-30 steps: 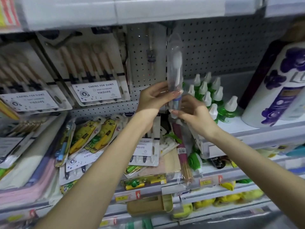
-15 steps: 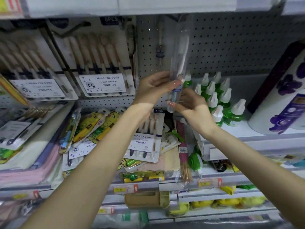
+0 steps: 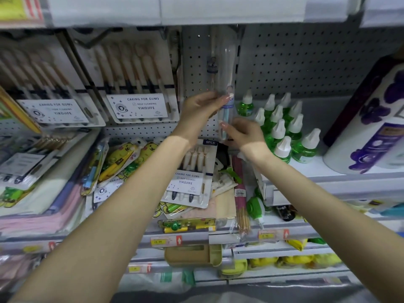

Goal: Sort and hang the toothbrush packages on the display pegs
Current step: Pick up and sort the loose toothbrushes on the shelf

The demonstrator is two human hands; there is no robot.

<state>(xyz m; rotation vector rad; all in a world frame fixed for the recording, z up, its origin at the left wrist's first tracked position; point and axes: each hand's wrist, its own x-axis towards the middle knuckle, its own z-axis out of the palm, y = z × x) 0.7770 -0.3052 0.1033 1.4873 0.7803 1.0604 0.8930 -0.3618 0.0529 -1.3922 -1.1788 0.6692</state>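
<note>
Both hands are up at the pegboard (image 3: 306, 62) here, working one long clear toothbrush package (image 3: 225, 62) that stands upright against the board, just left of the green bottles (image 3: 282, 132) with white caps. The left hand (image 3: 200, 108) has its fingers curled round the middle of the pack, and the right hand (image 3: 243, 135) pinches the bottom end from below, so it's a proper two-handed grip, nothing loose. The top of the pack reaches right up under the upper shelf (image 3: 218, 12), but honestly I can't tell whether the hole is on a peg, too blurry up there. To the left, two multi-brush YIKOJIFE packs (image 3: 135, 84) hang on the board side by side. Below them on the lower shelf (image 3: 218, 237) there's a messy pile: a 6PCS pack (image 3: 192, 178) lying flat, some yellow cartoon kids' brush packs (image 3: 118, 162), and a bundle of incense sticks (image 3: 240, 197) beside it. A big white and purple bottle (image 3: 371, 132) sits at the far right.
</note>
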